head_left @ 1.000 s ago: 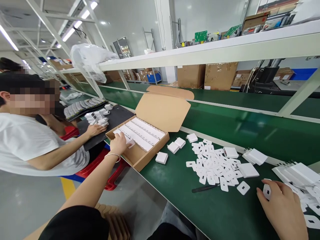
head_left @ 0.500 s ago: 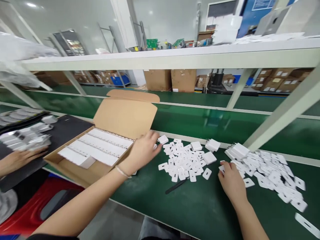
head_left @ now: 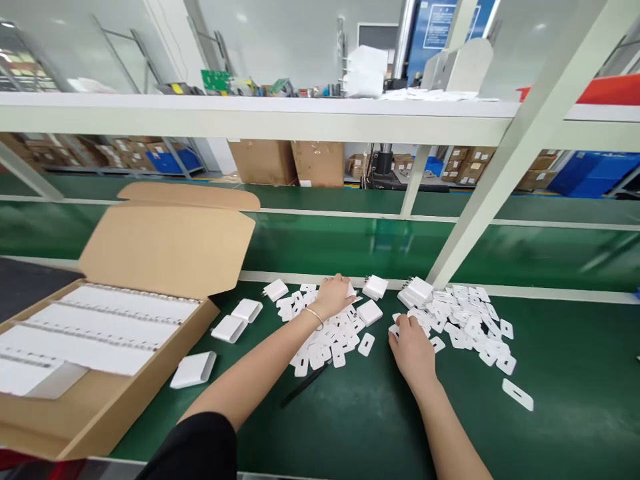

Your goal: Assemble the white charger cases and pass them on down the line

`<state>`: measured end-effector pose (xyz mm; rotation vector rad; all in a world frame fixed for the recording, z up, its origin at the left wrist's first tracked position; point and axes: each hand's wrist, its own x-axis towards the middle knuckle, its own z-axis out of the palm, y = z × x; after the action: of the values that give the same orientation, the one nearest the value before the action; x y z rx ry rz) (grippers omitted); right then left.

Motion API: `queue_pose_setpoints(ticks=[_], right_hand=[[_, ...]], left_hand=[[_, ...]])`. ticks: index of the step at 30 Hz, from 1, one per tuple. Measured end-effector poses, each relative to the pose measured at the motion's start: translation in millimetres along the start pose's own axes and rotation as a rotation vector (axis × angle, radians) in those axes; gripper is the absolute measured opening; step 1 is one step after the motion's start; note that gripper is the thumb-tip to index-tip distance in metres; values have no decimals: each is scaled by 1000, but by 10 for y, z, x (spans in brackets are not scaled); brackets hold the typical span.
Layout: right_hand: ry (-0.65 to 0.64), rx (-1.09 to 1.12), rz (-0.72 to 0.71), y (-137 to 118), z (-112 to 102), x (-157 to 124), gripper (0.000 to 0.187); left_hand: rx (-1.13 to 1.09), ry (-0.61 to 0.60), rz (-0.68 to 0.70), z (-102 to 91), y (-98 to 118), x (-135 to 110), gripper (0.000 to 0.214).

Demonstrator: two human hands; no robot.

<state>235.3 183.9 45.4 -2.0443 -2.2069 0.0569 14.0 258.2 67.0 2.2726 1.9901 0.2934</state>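
My left hand reaches over the middle pile of small white slotted plates. Its fingers are closed around a white plug adapter, mostly covered by the hand. Resting on the table at the edge of the right-hand pile of white plates, my right hand has curled fingers on a small white piece, partly hidden. More white adapters, one beside the middle pile and another behind it, lie between my hands.
An open cardboard box with rows of white adapters stands at left. Several adapters lie beside it. Black tweezers lie before the middle pile. A slanted post and shelf rise behind the table.
The view has swung right. My left hand has moved from beside the box to the adapter at the back of the middle pile. My right hand stays by the right-hand pile.
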Motion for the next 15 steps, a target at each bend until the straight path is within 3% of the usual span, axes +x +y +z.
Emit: queue_pose_setpoints(ticks=[6, 10, 12, 15], right_hand=[[-12, 44, -33, -49, -10, -32, 6], [-29, 71, -78, -111, -26, -79, 10], [-30, 80, -91, -131, -33, -102, 7], [-9, 84, -86, -129, -33, -119, 8]], left_hand=[[-184, 150, -43, -82, -229, -298, 51], [-353, 236, -59, -135, -336, -700, 37], [-491, 275, -77, -100, -369, -909, 35], [-684, 362, -104, 20, -376, -1161, 49]])
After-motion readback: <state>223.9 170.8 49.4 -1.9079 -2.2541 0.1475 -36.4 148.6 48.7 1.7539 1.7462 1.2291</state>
